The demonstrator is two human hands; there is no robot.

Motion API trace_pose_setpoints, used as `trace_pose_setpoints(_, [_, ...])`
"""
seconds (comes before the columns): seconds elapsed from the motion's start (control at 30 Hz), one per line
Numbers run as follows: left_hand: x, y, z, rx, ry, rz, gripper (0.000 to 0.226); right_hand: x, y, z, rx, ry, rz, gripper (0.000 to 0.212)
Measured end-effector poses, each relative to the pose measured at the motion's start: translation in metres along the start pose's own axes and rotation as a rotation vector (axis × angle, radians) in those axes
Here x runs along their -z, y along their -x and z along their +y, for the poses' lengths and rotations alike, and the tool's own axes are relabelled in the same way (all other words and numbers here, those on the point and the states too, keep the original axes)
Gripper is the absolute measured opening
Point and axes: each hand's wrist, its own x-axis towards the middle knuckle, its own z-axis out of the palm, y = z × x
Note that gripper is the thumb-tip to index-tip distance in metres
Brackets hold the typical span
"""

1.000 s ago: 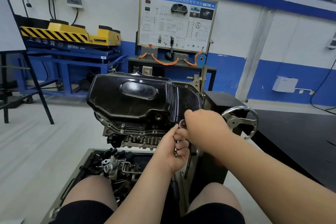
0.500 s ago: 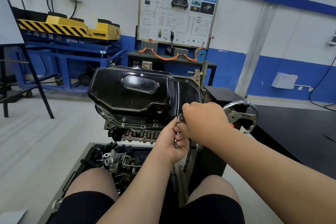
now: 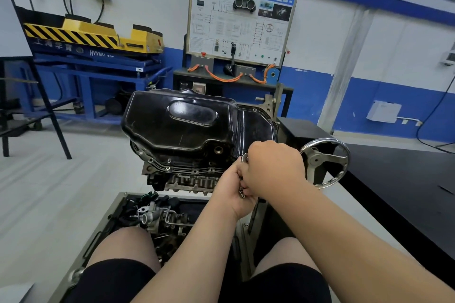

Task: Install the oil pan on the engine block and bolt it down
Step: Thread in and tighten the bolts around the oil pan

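Note:
The black oil pan [image 3: 187, 125] sits on the engine block [image 3: 187, 181], which is mounted on a stand. Its flange [image 3: 177, 167] shows several bolt holes along the near edge. My left hand [image 3: 234, 192] is curled round small silver bolts [image 3: 242, 195] just below the pan's near right corner. My right hand [image 3: 273, 167] is curled above it, pinching a round silver piece [image 3: 244, 157] at the pan's edge. What that piece is I cannot tell for sure; it looks like a bolt head or tool head.
A chrome handwheel [image 3: 325, 162] of the stand is right of my hands. Below the engine a tray [image 3: 113, 206] holds loose engine parts [image 3: 152, 216]. My knees are at the bottom. A black table [image 3: 406, 192] lies to the right, a training panel [image 3: 241, 19] behind.
Both hands stay together at the pan's near right corner with little relative motion. The camera view has tilted slightly, shifting the scene.

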Motion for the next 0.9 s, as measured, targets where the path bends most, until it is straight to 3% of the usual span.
trace_pose_setpoints(0.1, [0.000, 0.000, 0.002, 0.009, 0.029, -0.010, 0.041, -0.005, 0.000, 0.003, -0.002, -0.017, -0.002, 0.030])
trace_pose_setpoints(0.3, [0.000, -0.003, 0.000, 0.056, 0.122, 0.040, 0.042, 0.012, -0.011, 0.028, 0.609, 0.200, 0.047, 0.018])
trace_pose_setpoints(0.37, [-0.001, -0.003, -0.002, 0.059, 0.143, 0.067, 0.040, 0.017, -0.013, 0.032, 0.672, 0.263, 0.056, 0.018])
trace_pose_setpoints(0.47, [-0.002, -0.003, -0.004, 0.055, 0.134, 0.059, 0.039, 0.015, -0.010, 0.033, 0.584, 0.238, 0.069, 0.015])
trace_pose_setpoints(0.63, [-0.002, -0.002, -0.004, 0.034, 0.111, 0.046, 0.046, 0.011, -0.008, 0.030, 0.396, 0.168, 0.112, 0.030])
trace_pose_setpoints(0.9, [-0.002, 0.000, -0.001, 0.016, 0.100, 0.052, 0.045, 0.004, -0.011, 0.024, 0.309, 0.162, 0.131, 0.037])
